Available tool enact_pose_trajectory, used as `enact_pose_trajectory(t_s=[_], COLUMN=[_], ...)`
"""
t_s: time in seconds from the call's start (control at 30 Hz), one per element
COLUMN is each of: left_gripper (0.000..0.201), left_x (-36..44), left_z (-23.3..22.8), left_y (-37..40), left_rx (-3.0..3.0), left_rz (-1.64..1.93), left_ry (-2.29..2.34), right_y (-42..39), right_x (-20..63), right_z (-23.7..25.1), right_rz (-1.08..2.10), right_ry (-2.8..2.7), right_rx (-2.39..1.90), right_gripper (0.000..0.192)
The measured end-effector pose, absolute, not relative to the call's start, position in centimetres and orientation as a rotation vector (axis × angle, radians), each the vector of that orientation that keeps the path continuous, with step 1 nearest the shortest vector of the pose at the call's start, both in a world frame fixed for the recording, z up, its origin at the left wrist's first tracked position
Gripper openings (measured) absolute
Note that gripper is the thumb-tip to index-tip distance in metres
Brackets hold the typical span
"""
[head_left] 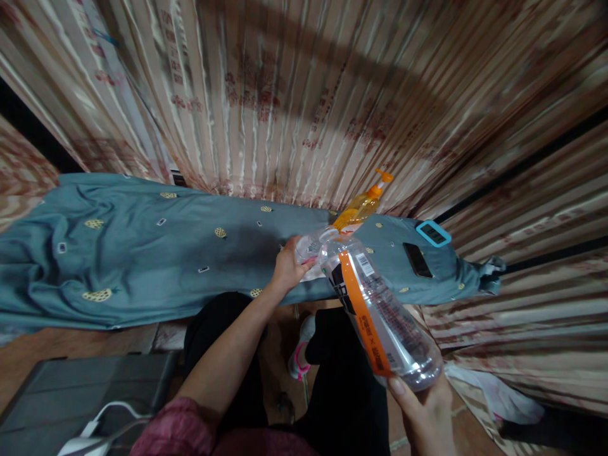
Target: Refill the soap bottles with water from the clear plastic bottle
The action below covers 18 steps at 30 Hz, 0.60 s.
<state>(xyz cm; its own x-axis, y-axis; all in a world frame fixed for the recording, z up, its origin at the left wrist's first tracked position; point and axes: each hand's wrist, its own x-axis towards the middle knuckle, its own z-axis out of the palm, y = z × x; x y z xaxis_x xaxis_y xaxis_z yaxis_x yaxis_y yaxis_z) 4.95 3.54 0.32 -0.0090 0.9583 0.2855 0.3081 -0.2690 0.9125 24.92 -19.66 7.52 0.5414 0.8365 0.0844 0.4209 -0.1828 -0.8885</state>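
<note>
My right hand grips a large clear plastic bottle with an orange and black label near its base. The bottle is tilted, its neck end up and to the left. My left hand is closed around a small clear plastic container, which meets the neck end of the bottle. Whether the two are joined or only touching, I cannot tell. Just behind them stands a pump bottle with orange-yellow contents, its lower part hidden.
A grey-green cloth with pineapple prints covers the long narrow surface. A dark phone and a blue-framed digital timer lie at the right. Patterned curtains hang behind. A grey box with a white cable is at lower left.
</note>
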Motion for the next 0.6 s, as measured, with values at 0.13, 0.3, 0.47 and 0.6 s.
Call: enact_pose_trajectory(t_s=[0.13, 0.3, 0.47, 0.6], left_gripper=[0.053, 0.054, 0.053, 0.053], left_x=[4.9, 4.9, 4.9, 4.9], left_z=[0.4, 0.6, 0.6, 0.5], left_y=[3.5, 3.5, 3.4, 3.4], left_rx=[1.632, 1.642, 1.643, 1.63], left_rz=[1.305, 1.271, 1.262, 1.286], left_ry=[1.328, 1.347, 1.349, 1.332], right_y=[-19.8, -19.8, -19.7, -19.6], right_x=[25.5, 25.9, 26.1, 26.0], right_z=[7.2, 6.8, 6.7, 6.9], right_rz=[0.518, 0.483, 0.494, 0.497], right_ry=[-1.099, -1.124, -1.134, -1.14], right_rx=[-1.804, -1.809, -1.781, -1.796], right_gripper=[0.086, 0.086, 0.083, 0.084])
